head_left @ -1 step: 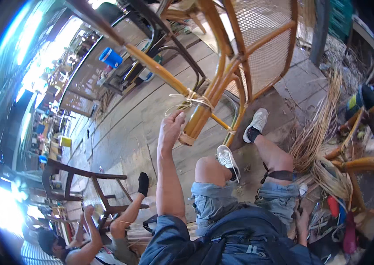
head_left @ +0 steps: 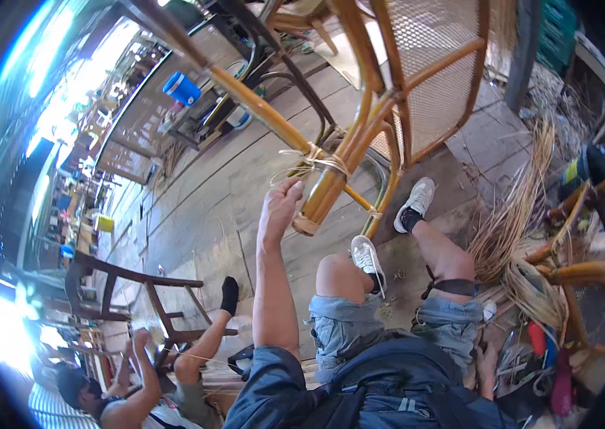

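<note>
A tan bamboo or rattan chair frame (head_left: 327, 193) tilts in front of me, its bundled poles ending near my left knee. A pale binding strip (head_left: 320, 161) is wound round the joint where a crosspiece meets the bundle, with loose loops sticking out to the left. My left hand (head_left: 279, 211) is closed beside the pole end, just below the joint, with its fingers pinched on the loose strip. Low at my right side, my right hand (head_left: 487, 361) reaches down beside the tools on the floor. Its fingers are too small and partly hidden to read.
A long bundle of fibre strips (head_left: 524, 214) lies to my right, by a curved rattan frame (head_left: 592, 270) and a red-handled tool (head_left: 535, 336). At lower left a co-worker (head_left: 141, 400) sits by a dark wooden chair frame (head_left: 152, 281). A blue cooler (head_left: 182, 91) stands farther back.
The chair frame has shifted slightly to the right, and my left hand has moved a little with it. My right hand stays low at my side.
</note>
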{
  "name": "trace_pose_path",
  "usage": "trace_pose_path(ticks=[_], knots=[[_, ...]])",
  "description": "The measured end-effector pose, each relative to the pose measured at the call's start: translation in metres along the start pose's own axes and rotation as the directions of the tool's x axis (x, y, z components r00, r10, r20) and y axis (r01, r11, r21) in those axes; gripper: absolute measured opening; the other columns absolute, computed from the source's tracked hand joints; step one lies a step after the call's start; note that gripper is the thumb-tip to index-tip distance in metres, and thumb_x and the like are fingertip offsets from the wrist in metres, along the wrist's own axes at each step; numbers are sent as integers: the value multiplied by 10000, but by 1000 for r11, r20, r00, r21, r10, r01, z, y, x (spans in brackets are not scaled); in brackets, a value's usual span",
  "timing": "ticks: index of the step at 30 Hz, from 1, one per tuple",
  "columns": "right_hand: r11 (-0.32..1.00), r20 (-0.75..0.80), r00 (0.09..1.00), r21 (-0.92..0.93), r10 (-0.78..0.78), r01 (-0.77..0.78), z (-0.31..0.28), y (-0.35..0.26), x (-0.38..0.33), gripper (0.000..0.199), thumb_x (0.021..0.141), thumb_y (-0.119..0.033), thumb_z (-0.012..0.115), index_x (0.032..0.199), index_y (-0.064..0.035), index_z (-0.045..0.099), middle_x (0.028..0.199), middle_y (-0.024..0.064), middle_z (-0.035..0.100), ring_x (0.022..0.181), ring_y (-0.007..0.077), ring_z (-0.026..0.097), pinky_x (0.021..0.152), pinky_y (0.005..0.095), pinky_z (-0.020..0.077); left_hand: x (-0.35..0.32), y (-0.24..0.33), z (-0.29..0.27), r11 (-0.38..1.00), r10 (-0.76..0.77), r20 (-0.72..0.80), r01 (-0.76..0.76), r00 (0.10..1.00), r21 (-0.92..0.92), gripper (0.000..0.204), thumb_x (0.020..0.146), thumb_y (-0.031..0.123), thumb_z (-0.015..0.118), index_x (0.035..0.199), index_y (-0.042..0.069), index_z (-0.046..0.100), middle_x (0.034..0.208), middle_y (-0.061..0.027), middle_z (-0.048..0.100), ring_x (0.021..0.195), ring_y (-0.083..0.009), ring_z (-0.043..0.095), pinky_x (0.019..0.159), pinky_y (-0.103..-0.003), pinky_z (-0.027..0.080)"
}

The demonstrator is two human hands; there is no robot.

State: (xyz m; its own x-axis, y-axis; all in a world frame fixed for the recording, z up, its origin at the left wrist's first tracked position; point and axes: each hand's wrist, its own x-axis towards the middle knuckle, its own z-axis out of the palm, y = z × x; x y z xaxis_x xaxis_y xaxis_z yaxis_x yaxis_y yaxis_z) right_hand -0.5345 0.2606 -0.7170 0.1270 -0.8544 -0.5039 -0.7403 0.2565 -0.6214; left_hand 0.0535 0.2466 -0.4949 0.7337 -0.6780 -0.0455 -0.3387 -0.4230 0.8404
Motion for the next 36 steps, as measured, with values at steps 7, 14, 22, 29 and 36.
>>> trace_pose_path(ticks=[7, 14, 22, 29, 36], knots=[[907, -142, 990, -414, 20, -77, 10, 4, -3, 327, 758, -133, 628, 1018, 23, 504, 948, 246, 572, 895, 412, 551, 767, 432, 431, 31, -49, 29, 894, -37, 178, 112, 983, -434, 402, 882, 276, 532, 1170, -6, 526, 967, -51, 607, 812, -123, 565, 697, -245, 455], [967, -68, 971, -96, 230, -236, -4, 14, -26, 445, 763, -199, 637, 1124, 8, 479, 1021, 209, 584, 931, 386, 556, 804, 380, 455, 46, -61, 53, 411, -94, 163, 188, 982, -892, 243, 888, 272, 557, 1008, 63, 585, 909, -52, 639, 783, -131, 620, 615, -249, 479], [716, -85, 970, -661, 226, -225, 5, 38, -22, 422, 754, -192, 643, 1133, -70, 502, 1001, 178, 606, 933, 361, 573, 784, 403, 460, 41, -80, 80, -37, 24, 185, 186, 982, -982, 251, 915, 235, 503, 1035, 18, 544, 954, -104, 619, 783, -215, 625, 729, -345, 528], [735, -51, 977, -651, 206, -189, 8, -12, -6, 388, 763, -191, 628, 1111, -62, 514, 983, 180, 609, 919, 355, 579, 773, 403, 461, 42, -67, 82, -59, 32, 243, 244, 970, -968, 221, 910, 246, 522, 921, 26, 537, 848, -73, 589, 748, -177, 608, 697, -310, 520], [752, -17, 985, -644, 171, -142, 11, -44, 12, 355, 773, -191, 612, 1088, -55, 525, 966, 182, 612, 904, 349, 585, 763, 403, 462, 44, -57, 82, 45, 42, 299, 297, 953, -954, 124, 870, 148, 585, 881, 27, 565, 756, -15, 576, 637, -88, 548, 587, -211, 471]])
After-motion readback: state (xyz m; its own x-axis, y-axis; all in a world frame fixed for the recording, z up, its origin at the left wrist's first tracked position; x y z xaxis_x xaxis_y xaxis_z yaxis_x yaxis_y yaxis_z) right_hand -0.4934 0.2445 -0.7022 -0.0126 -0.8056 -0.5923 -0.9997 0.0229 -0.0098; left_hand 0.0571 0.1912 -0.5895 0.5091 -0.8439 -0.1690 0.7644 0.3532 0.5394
